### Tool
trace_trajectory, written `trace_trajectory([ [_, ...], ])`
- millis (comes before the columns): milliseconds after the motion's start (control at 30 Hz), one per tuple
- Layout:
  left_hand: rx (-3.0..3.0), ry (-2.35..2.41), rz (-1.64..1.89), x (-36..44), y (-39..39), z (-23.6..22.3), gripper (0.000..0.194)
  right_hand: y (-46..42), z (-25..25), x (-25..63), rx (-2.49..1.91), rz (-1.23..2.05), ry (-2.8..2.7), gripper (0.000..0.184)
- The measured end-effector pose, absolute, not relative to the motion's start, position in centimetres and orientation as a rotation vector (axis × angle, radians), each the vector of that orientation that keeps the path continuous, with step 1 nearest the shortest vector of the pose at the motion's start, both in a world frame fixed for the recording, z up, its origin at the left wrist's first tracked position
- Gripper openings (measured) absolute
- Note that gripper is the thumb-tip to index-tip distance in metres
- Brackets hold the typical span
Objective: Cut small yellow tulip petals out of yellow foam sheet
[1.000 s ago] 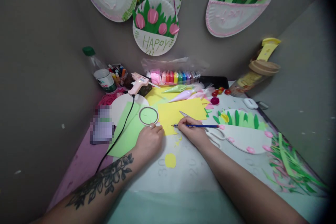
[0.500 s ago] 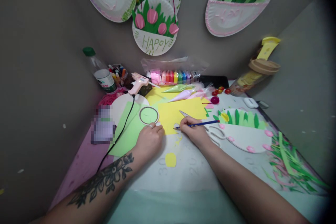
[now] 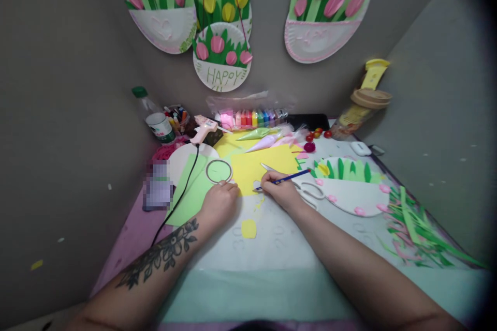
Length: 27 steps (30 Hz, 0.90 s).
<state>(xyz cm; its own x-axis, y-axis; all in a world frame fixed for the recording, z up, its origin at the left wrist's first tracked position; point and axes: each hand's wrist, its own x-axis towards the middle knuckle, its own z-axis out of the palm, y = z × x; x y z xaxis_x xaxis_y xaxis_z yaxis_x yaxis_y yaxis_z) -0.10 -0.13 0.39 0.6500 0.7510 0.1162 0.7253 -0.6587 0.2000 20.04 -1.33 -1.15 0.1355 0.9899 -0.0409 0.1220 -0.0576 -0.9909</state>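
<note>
My right hand point(image 3: 283, 190) is closed around a dark blue pencil point(image 3: 289, 178), its tip low on a sheet of yellow paper point(image 3: 264, 161). A small pale patch point(image 3: 257, 184) shows on the sheet near the tip. My left hand point(image 3: 220, 201) has curled fingers at the sheet's lower left edge; the fingertips are partly hidden. White-handled scissors point(image 3: 313, 190) lie beside and partly behind my right hand, their blade over the yellow sheet. Below the sheet lies a small yellow paper cutout point(image 3: 249, 228), with thin yellow scraps point(image 3: 258, 205) above it.
Green paper point(image 3: 188, 191), a tape ring point(image 3: 219, 171) and a pink glue gun point(image 3: 204, 130) with a black cord are at left. At right lie a decorated paper plate point(image 3: 353, 194) and paper strips point(image 3: 413, 227). A bottle point(image 3: 157, 121) and lidded cup point(image 3: 355, 114) stand behind.
The view has tilted up, showing more of the hanging plates. Both hands keep nearly the same places, and the pencil stays in my right hand at the yellow sheet.
</note>
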Motion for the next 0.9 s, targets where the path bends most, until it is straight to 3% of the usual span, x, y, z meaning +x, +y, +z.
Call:
trace_trajectory([
  [233, 1.621, 1.440, 0.672, 0.0, -0.5, 1.0, 0.051, -1.1, -1.7, 20.3, -1.284, 1.108, -1.053, 0.010],
  [367, 1.228, 1.361, 0.704, 1.4, -0.8, 1.8, 0.040, -1.0, -1.8, 20.1, -1.257, 1.097, -1.048, 0.012],
  [700, 1.457, 1.436, 0.853, 4.2, -0.3, 1.4, 0.034, -4.4, 0.1, 21.6, -1.235, 0.883, -1.135, 0.018],
  [833, 1.712, 1.465, 0.974, 3.3, 0.3, 2.5, 0.034, -8.7, 0.3, 24.2, -1.224, 0.787, -1.394, 0.008],
  [900, 1.812, 1.452, 1.017, 2.5, 0.5, 3.0, 0.033, -10.3, -0.4, 25.5, -1.215, 0.552, -1.829, 0.016],
])
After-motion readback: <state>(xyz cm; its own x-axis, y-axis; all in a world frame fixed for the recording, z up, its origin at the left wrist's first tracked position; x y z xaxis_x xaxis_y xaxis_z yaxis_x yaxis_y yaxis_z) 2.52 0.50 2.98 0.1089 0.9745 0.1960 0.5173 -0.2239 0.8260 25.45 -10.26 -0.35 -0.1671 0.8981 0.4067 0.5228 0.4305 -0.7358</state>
